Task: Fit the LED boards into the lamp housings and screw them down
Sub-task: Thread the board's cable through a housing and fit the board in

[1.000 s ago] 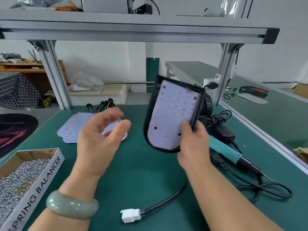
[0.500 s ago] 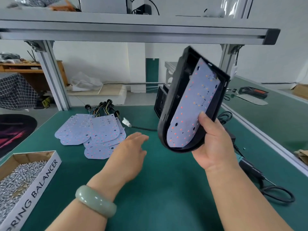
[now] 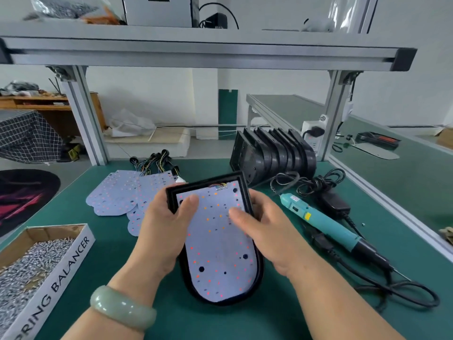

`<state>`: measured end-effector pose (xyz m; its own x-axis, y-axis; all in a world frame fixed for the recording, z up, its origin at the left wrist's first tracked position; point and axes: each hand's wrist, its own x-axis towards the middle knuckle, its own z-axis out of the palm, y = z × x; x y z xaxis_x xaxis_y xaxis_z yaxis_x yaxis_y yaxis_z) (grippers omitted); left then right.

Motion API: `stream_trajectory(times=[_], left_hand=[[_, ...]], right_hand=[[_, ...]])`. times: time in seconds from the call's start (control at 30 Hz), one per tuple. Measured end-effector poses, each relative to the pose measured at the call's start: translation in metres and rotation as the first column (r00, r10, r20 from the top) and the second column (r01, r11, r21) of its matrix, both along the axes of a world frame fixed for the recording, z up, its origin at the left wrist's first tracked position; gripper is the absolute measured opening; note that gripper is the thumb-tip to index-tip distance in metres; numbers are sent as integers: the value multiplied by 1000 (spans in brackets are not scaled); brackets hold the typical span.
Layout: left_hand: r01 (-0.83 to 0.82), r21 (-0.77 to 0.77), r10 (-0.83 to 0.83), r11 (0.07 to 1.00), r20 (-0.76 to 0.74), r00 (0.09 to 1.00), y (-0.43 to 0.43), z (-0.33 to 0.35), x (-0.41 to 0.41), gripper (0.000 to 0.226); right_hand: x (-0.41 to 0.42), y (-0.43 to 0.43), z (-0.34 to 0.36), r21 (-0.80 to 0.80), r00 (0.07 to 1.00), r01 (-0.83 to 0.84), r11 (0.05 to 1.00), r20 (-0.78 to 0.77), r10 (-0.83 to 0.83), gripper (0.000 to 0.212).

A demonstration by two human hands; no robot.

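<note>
Reading "PRING BALANCER", a box of screws (image 3: 66, 273) is seen; the lamp housing (image 3: 260, 271) is gripped by left hand (image 3: 161, 231) and right hand (image 3: 272, 234), thumbs pressed on the LED board (image 3: 218, 253)

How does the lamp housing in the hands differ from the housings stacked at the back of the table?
The held housing faces up with an LED board in it; the stacked housings stand on edge, and no board shows in them. The left hand and right hand grip the held housing; no hand touches the stacked housings. Both are black.
</note>
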<state>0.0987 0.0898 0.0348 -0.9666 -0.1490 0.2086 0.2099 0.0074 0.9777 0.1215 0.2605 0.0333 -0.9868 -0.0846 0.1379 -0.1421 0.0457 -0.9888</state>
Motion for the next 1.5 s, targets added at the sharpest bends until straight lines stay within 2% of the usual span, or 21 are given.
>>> stream_trajectory(times=[0.1, 0.23, 0.33, 0.43, 0.5, 0.53, 0.6, 0.67, 0.8, 0.83, 0.9, 0.97, 1.03, 1.1, 1.17, 1.23, 1.3, 1.37, 1.43, 1.5], left_hand=[[28, -50, -31, 998, -48, 998, 3, 4, 4, 16], [139, 114, -129, 984, -85, 988, 10, 13, 12, 10], [141, 127, -123, 982, -139, 983, 10, 17, 13, 9], [99, 86, -83, 991, -170, 982, 12, 22, 16, 8], [96, 49, -86, 994, -177, 980, 13, 22, 17, 21], [93, 31, -86, 995, -190, 978, 13, 21, 16, 17], [53, 13, -49, 999, -211, 976, 13, 21, 16, 6], [16, -4, -17, 1000, -228, 973, 14, 23, 16, 15], [-35, -148, -4, 988, -256, 967, 15, 26, 15, 11], [-12, -169, -28, 986, -233, 972, 14, 27, 15, 9], [129, -168, -151, 977, -124, 981, 10, 23, 16, 19], [256, -224, -267, 940, -20, 964, 6, 21, 20, 17], [244, -264, -254, 933, -1, 967, 4, 19, 21, 11], [195, -208, -201, 958, -8, 980, 5, 18, 19, 9], [162, -211, -167, 964, -10, 986, 8, 17, 17, 8], [206, -228, -217, 952, -24, 976, 8, 17, 17, 8], [396, -290, -403, 871, 36, 914, 0, 16, 17, 25], [496, -403, -485, 769, 137, 864, -8, 16, 16, 40], [401, -442, -391, 802, 119, 913, -6, 11, 14, 29], [252, -379, -251, 891, 52, 967, 2, 8, 13, 10]], right_hand=[[4, -2, 9, -65, 995, 63, 996, -71, -68, 10], [6, -6, 12, -124, 972, 157, 980, -156, -175, 22], [8, -9, 16, -178, 975, 139, 974, -149, -166, 13], [9, -11, 16, -166, 959, 196, 966, -171, -224, 15], [11, -13, 18, -166, 943, 222, 961, -214, -255, 14], [12, -14, 19, -169, 937, 232, 958, -226, -266, 16], [11, -15, 20, -209, 940, 232, 950, -204, -274, 15], [10, -15, 20, -229, 946, 231, 946, -175, -273, 13], [9, -14, 20, -298, 956, 220, 929, -122, -265, 12], [8, -13, 20, -335, 961, 216, 917, -93, -260, 12], [4, -9, 19, -421, 962, 242, 874, -10, -271, 14], [0, -5, 19, -453, 956, 279, 847, 47, -290, 17], [1, -2, 20, -471, 973, 220, 854, 48, -224, 22], [3, -1, 19, -498, 990, 137, 856, 34, -139, 26], [2, -2, 17, -477, 985, 167, 863, 44, -166, 18], [0, -1, 17, -437, 964, 257, 862, 46, -264, 10], [-2, 3, 18, -453, 940, 323, 831, 54, -337, 8], [-4, 9, 20, -538, 944, 313, 783, 86, -319, 9], [-3, 11, 22, -593, 966, 245, 767, 80, -246, 8], [-2, 9, 24, -608, 985, 160, 778, 43, -170, 31]])
